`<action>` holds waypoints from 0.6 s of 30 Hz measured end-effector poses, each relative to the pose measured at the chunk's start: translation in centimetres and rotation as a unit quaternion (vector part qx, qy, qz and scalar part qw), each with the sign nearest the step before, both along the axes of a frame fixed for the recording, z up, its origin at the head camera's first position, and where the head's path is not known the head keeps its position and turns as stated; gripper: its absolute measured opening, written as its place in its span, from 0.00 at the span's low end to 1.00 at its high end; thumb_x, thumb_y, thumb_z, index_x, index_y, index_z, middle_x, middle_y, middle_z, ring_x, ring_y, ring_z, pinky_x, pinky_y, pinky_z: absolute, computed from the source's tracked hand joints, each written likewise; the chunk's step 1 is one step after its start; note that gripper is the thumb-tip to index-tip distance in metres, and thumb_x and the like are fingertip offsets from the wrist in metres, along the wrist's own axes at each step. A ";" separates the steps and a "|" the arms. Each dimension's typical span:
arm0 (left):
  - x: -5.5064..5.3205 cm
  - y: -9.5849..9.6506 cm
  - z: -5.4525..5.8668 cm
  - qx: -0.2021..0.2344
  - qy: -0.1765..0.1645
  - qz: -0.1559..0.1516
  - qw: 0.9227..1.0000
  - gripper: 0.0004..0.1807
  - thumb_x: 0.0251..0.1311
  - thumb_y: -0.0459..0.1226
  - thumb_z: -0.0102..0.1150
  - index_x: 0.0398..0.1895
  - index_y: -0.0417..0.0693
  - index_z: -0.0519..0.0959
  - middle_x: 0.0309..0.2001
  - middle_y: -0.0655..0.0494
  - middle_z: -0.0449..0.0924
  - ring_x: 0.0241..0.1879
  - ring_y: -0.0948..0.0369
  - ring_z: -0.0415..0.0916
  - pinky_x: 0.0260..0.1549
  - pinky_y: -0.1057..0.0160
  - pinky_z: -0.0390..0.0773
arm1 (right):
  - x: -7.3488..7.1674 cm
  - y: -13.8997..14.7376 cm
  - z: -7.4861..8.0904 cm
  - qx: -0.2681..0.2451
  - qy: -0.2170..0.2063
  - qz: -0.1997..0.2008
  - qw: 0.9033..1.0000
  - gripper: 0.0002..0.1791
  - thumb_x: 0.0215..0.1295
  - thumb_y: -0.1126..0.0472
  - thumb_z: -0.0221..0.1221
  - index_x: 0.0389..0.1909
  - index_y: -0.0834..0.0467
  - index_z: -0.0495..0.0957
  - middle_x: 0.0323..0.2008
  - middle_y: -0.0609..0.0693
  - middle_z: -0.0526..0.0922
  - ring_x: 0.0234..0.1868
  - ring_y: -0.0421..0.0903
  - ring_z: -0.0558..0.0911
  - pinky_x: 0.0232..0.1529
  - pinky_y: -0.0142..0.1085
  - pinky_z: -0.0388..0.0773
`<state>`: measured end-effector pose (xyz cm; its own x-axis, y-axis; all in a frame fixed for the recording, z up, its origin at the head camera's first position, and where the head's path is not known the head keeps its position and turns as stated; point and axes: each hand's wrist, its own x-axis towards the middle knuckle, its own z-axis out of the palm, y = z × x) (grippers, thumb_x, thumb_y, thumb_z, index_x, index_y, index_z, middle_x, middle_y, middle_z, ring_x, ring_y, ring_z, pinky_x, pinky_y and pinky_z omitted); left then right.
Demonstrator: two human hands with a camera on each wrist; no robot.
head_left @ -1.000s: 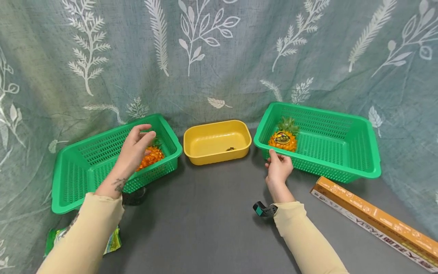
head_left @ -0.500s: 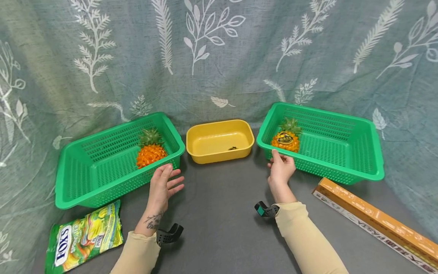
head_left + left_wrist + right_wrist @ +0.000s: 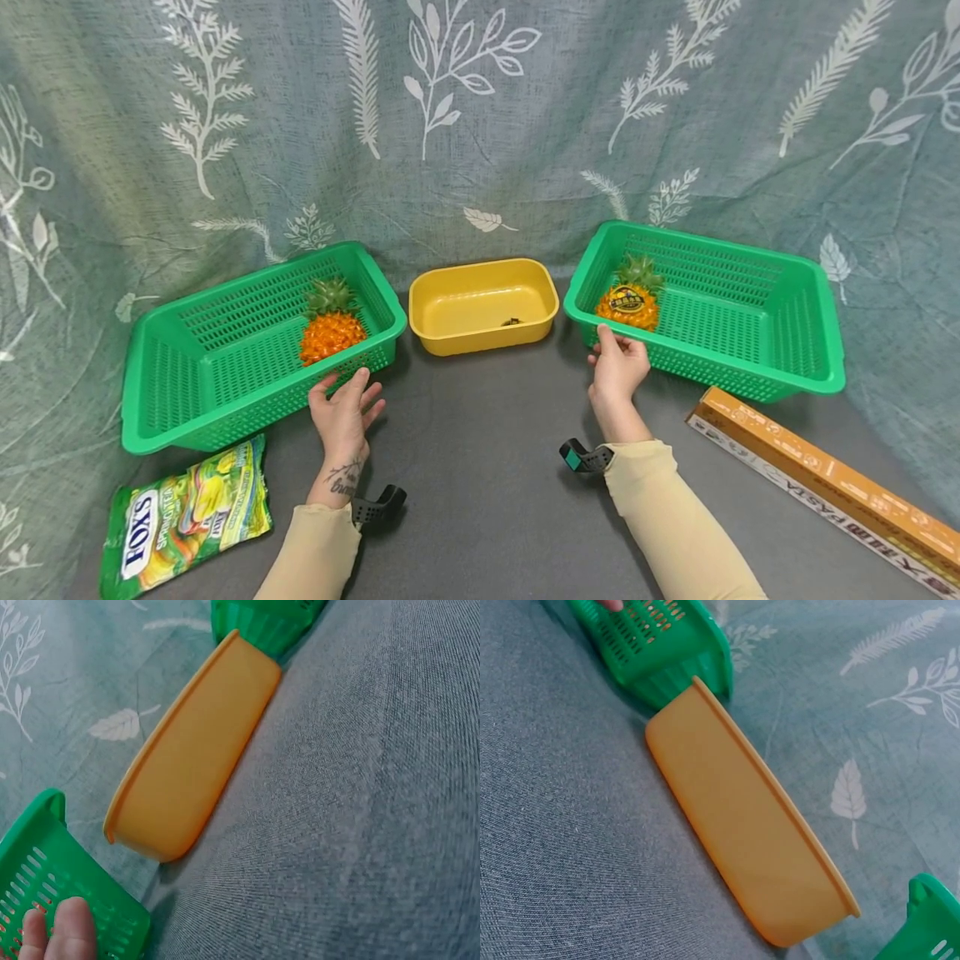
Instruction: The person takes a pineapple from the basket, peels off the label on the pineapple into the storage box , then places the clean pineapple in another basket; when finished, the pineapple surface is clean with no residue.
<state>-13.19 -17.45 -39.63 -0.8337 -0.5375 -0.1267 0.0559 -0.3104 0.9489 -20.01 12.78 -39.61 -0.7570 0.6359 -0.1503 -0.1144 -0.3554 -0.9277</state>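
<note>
My left hand (image 3: 343,418) is at the front wall of the left green basket (image 3: 217,427), fingers spread and holding nothing; whether it touches the wall is hard to tell. An orange pineapple (image 3: 332,335) with a green leafy crown lies inside, near that basket's right end. My right hand (image 3: 618,372) is at the near left corner of the right green basket (image 3: 720,353), thumb up by the rim and fingers loosely bent. Its exact contact is hidden. Another pineapple (image 3: 628,307), bearing a dark label, lies inside that basket. Two fingers (image 3: 73,926) show in the left wrist view.
Between the baskets stands a yellow tub (image 3: 480,340) with a small dark mark or item inside. A Fox's candy bag (image 3: 187,518) lies at front left. On the right is a long orange pasta box (image 3: 825,475). A patterned curtain (image 3: 480,125) hangs behind.
My left hand has come out from above the left basket to its front wall, then shifted slightly left. The left pineapple and candy bag came into full view. My right hand has stayed put.
</note>
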 end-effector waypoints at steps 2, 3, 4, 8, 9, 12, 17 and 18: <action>-0.1 -0.1 -0.1 0.021 0.022 0.021 0.999 0.29 0.56 0.38 0.62 0.53 0.48 0.53 0.37 0.55 0.73 0.24 0.67 0.81 0.22 0.68 0.80 | 0.0 0.0 0.0 -0.002 0.002 0.000 1.000 0.10 0.59 0.61 0.61 0.25 0.54 0.68 0.22 0.46 0.71 0.22 0.41 0.74 0.19 0.29 0.73; -0.1 -0.2 -0.2 0.031 0.033 0.031 0.998 0.29 0.56 0.37 0.62 0.51 0.48 0.53 0.35 0.55 0.74 0.24 0.66 0.81 0.22 0.68 0.80 | 0.0 0.0 0.0 -0.001 0.001 0.000 1.000 0.10 0.59 0.60 0.61 0.26 0.54 0.68 0.22 0.46 0.71 0.22 0.41 0.74 0.19 0.29 0.73; -0.2 -0.2 -0.2 0.039 0.044 0.040 0.997 0.28 0.56 0.36 0.62 0.50 0.49 0.53 0.35 0.55 0.74 0.23 0.66 0.81 0.22 0.68 0.80 | 0.0 0.0 0.1 -0.002 0.001 0.000 1.000 0.10 0.59 0.61 0.61 0.26 0.54 0.68 0.22 0.46 0.71 0.22 0.41 0.74 0.19 0.29 0.73; -0.3 -0.6 -0.2 0.058 0.068 0.070 0.994 0.26 0.57 0.34 0.60 0.47 0.50 0.52 0.35 0.52 0.73 0.23 0.65 0.80 0.21 0.67 0.80 | 0.0 0.0 0.1 -0.003 0.001 -0.001 1.000 0.10 0.59 0.61 0.61 0.26 0.55 0.68 0.22 0.46 0.71 0.22 0.40 0.74 0.19 0.29 0.73; -0.4 -0.7 -0.1 0.062 0.070 0.078 0.993 0.26 0.57 0.34 0.60 0.46 0.50 0.52 0.35 0.51 0.72 0.22 0.64 0.80 0.21 0.67 0.80 | 0.0 0.0 0.1 -0.002 0.002 -0.001 1.000 0.10 0.59 0.61 0.61 0.26 0.55 0.68 0.22 0.46 0.71 0.22 0.40 0.74 0.19 0.29 0.73; -0.5 -1.0 0.0 0.072 0.076 0.094 0.990 0.25 0.56 0.35 0.61 0.45 0.50 0.52 0.34 0.48 0.72 0.21 0.63 0.80 0.21 0.67 0.80 | 0.0 0.1 0.1 -0.002 0.001 -0.002 1.000 0.10 0.59 0.61 0.61 0.26 0.55 0.68 0.22 0.46 0.71 0.21 0.40 0.74 0.19 0.29 0.73; -0.8 -1.2 0.2 0.072 0.079 0.106 0.989 0.25 0.56 0.36 0.61 0.45 0.50 0.53 0.35 0.43 0.70 0.20 0.63 0.79 0.20 0.67 0.79 | 0.0 0.1 0.1 -0.005 0.000 -0.002 1.000 0.10 0.58 0.60 0.62 0.26 0.55 0.69 0.22 0.47 0.72 0.21 0.41 0.74 0.19 0.29 0.74; -0.8 -1.2 0.2 0.070 0.079 0.108 0.989 0.25 0.57 0.36 0.61 0.46 0.50 0.53 0.35 0.43 0.69 0.20 0.63 0.79 0.19 0.67 0.79 | 0.0 0.1 0.0 -0.006 0.001 -0.001 1.000 0.10 0.58 0.60 0.62 0.26 0.55 0.69 0.22 0.47 0.72 0.22 0.42 0.74 0.19 0.30 0.74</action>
